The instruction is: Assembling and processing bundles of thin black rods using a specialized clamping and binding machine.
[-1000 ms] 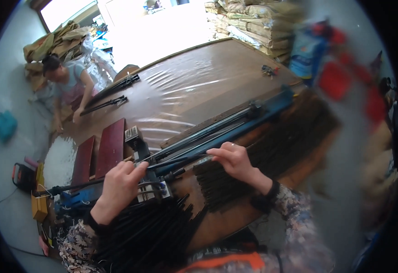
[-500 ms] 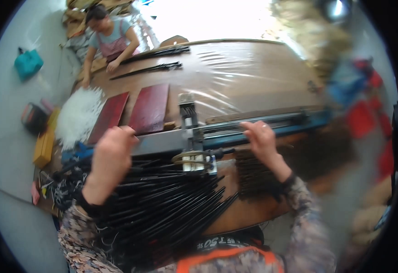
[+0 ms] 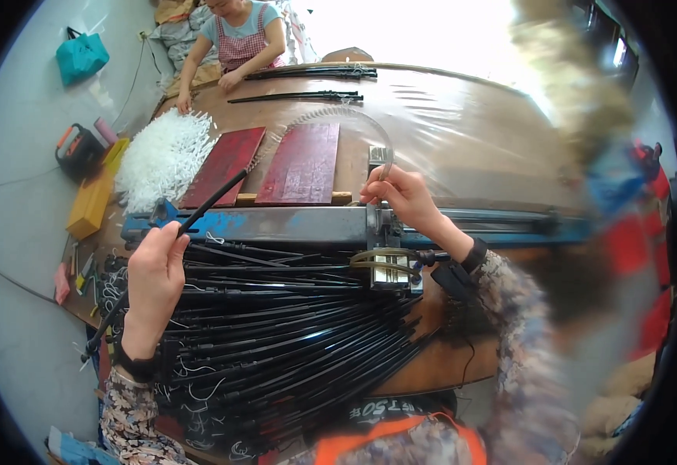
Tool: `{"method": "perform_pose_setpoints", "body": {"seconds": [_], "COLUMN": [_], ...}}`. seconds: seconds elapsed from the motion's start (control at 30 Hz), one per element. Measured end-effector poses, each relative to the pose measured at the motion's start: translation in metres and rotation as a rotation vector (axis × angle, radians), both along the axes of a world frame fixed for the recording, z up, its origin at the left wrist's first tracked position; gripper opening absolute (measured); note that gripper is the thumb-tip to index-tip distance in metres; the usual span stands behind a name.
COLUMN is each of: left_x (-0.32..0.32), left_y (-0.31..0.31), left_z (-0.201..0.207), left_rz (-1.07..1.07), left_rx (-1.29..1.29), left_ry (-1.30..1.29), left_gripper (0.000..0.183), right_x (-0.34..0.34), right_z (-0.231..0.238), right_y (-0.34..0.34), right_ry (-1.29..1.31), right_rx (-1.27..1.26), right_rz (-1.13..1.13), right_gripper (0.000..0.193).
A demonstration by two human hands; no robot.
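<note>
A long black wiper blade (image 3: 199,211) is gripped in the left hand (image 3: 155,273), the fingers curled shut around it; the blade runs out from the fist toward 1 o'clock, up past the red boards (image 3: 304,163), and its other end trails down toward 7 o'clock past the wrist. The right hand (image 3: 402,198) is set on the blue metal jig (image 3: 292,225), fingertips pinched together on a thin curved clear strip (image 3: 331,115) (it arcs away toward 10 o'clock over the table (image 3: 462,132)). Just below that hand, at 6 o'clock, a small metal clamp block (image 3: 391,267) is seen on the jig. A big fan of black wiper blades (image 3: 276,325) is spread between the forearms. A heap of white plastic pieces (image 3: 160,155) is piled at 12 o'clock from the left hand. At the table's far edge another person (image 3: 238,35) is bent over two more blades (image 3: 300,96).
</note>
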State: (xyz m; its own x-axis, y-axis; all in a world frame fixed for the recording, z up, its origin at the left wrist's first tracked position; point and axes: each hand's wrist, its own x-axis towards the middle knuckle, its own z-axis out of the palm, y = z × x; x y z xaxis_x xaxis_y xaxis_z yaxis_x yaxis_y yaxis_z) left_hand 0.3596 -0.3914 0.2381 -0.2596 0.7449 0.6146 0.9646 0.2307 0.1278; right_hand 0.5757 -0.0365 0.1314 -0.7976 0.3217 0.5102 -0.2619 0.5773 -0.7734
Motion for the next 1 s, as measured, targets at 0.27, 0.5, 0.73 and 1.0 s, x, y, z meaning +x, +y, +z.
{"method": "perform_pose_setpoints", "body": {"seconds": [0.27,0.5,0.73,1.0], "left_x": [-0.016,-0.021,-0.018,0.024], "left_y": [0.032,0.069,0.138,0.258], "left_z": [-0.036,-0.059,-0.091,-0.156], "left_rz": [0.021,0.026,-0.17,-0.421], "left_rx": [-0.018,-0.073,-0.204,-0.19], "left_ry": [-0.096,-0.008,0.034,-0.079], "left_gripper": [0.017,0.018,0.012,0.02], "right_x": [-0.031,-0.008,0.206,0.267], "right_z": [0.003,-0.03,-0.056,-0.095], "right_y": [0.014,0.041,0.149,0.19], "right_ry": [-0.398,-0.319,-0.473,-0.476], "right_rx": [-0.025,0.698,1.006,0.94], "right_rz": [-0.045,-0.233,-0.652,-0.715], "right_gripper": [0.013,0.014,0.012,0.012]}}
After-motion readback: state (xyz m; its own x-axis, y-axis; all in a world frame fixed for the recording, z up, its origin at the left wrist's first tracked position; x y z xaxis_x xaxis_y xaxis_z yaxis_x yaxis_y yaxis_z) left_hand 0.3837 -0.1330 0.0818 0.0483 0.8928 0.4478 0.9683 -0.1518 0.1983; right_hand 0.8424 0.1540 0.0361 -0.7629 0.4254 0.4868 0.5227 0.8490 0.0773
